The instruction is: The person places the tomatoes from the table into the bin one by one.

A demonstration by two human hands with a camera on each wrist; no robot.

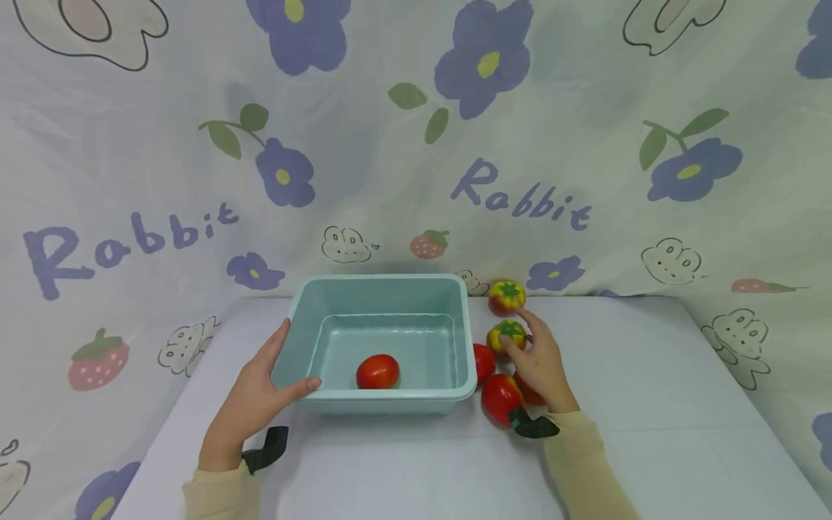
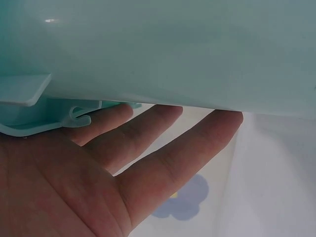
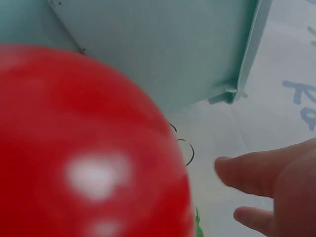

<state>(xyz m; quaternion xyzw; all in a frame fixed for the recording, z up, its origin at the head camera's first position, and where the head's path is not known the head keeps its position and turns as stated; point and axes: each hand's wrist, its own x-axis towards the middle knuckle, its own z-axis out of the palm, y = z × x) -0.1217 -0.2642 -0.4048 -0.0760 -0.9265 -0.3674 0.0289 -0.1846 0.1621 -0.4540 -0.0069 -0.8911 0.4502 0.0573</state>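
Note:
A pale blue-green plastic bin (image 1: 383,395) stands on the table, with a red tomato-like fruit (image 1: 378,372) inside near its front wall. My left hand (image 1: 250,397) holds the bin's front left corner, thumb over the rim. In the left wrist view, the fingers (image 2: 168,170) lie along the bin's outer side. Right of the bin, my right hand (image 1: 538,361) has thumb and fingers spread around a yellow-and-red fruit with a green leafy top (image 1: 506,337). A similar fruit (image 1: 506,297) sits just behind, near the fingertips. A red fruit (image 3: 94,143) fills much of the right wrist view.
Between the bin and my right wrist lie more red fruits, one (image 1: 502,399) in front, another (image 1: 483,363) against the bin's right side, and one partly hidden under the hand. A printed cloth (image 1: 370,166) hangs behind the white table (image 1: 650,375).

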